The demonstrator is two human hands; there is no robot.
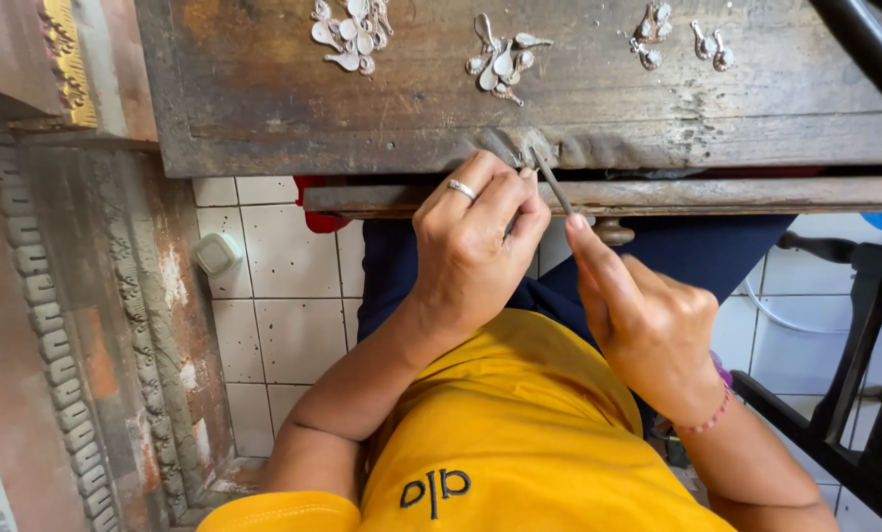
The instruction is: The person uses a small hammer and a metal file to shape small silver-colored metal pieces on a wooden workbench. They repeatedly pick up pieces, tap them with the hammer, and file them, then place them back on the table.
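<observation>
Filing step, we judge: our right hand point(648, 330) pinches a thin metal file point(551, 180) against the worn bench edge point(362, 148); left hand point(475, 241) grips a tiny, mostly hidden piece there. Next stroke needs steady pressure.

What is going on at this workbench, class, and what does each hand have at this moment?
A person in a yellow shirt sits at a worn wooden bench, working at its front edge. The left hand, a ring on one finger, presses something small against that edge; what it is cannot be made out. The right hand holds a thin metal tool with its tip at the same spot. Clusters of small silver pieces lie further back on the bench.
</observation>
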